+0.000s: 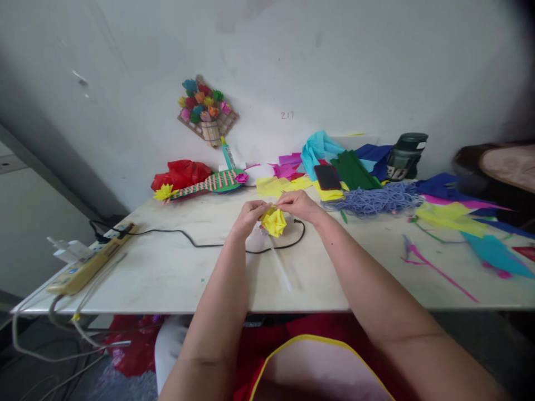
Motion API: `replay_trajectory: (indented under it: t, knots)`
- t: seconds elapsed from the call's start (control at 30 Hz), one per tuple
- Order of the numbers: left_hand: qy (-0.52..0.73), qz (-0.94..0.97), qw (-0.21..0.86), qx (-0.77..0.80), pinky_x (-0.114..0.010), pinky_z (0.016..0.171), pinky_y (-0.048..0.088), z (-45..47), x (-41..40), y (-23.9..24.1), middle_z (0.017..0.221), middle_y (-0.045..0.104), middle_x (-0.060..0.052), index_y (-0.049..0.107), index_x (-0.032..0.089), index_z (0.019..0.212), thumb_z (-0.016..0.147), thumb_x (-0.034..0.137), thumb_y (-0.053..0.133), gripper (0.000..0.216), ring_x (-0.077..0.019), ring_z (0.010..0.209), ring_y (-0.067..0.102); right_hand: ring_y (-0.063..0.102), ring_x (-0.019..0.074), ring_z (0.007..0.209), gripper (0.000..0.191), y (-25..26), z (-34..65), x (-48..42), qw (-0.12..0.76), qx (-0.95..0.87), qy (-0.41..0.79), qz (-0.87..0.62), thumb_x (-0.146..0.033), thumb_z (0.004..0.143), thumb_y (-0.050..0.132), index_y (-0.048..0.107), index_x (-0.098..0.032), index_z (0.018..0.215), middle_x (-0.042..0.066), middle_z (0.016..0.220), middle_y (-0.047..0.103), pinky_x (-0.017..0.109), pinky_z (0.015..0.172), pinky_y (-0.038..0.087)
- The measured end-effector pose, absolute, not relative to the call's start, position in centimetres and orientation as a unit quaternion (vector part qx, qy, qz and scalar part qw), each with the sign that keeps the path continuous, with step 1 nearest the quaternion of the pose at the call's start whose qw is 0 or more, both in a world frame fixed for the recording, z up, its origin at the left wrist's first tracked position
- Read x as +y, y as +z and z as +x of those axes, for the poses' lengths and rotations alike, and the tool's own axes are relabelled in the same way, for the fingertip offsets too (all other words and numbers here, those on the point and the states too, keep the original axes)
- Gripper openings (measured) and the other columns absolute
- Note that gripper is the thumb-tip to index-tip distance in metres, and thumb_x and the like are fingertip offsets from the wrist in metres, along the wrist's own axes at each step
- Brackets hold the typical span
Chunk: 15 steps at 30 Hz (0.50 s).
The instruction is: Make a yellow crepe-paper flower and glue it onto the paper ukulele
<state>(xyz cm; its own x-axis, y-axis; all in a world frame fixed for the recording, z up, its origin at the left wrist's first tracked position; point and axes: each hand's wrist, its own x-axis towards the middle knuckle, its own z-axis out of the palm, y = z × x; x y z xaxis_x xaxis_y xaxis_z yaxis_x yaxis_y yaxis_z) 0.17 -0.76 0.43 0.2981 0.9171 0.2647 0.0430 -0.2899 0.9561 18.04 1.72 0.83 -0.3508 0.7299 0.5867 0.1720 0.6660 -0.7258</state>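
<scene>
A yellow paper flower (pixel 274 221) is held just above the white table (pixel 167 273), near its middle. My left hand (pixel 247 216) pinches its left side with the fingers closed on the paper. My right hand (pixel 299 205) grips the top right of the flower, fingers curled and pinched on a petal. Both forearms reach in from the bottom of the view.
A black cable (pixel 196 240) runs from a power strip (pixel 86 262) at the left edge to behind my hands. Coloured paper sheets (pixel 334 167), a phone (pixel 327 176), purple yarn (pixel 376 199), a dark jar (pixel 404 156) and paper scraps (pixel 468 223) fill the right. A paper guitar (pixel 209 182) and red bag (pixel 181 172) lie at the back.
</scene>
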Motion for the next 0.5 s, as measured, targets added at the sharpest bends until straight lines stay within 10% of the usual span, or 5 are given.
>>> replay_trajectory:
  t: [0.5]
  knots:
    - [0.453, 0.644, 0.475, 0.392, -0.023, 0.048, 0.035, 0.1, -0.9, 0.6, 0.053, 0.057, 0.0, 0.061, 0.012, 0.063, 0.065, 0.041, 0.068, 0.03, -0.0093, 0.047, 0.049, 0.044, 0.0071, 0.048, 0.026, 1.9, 19.2, 0.6, 0.393, -0.772, 0.349, -0.358, -0.033, 0.069, 0.064, 0.074, -0.013, 0.081, 0.002, 0.065, 0.065, 0.022, 0.046, 0.036]
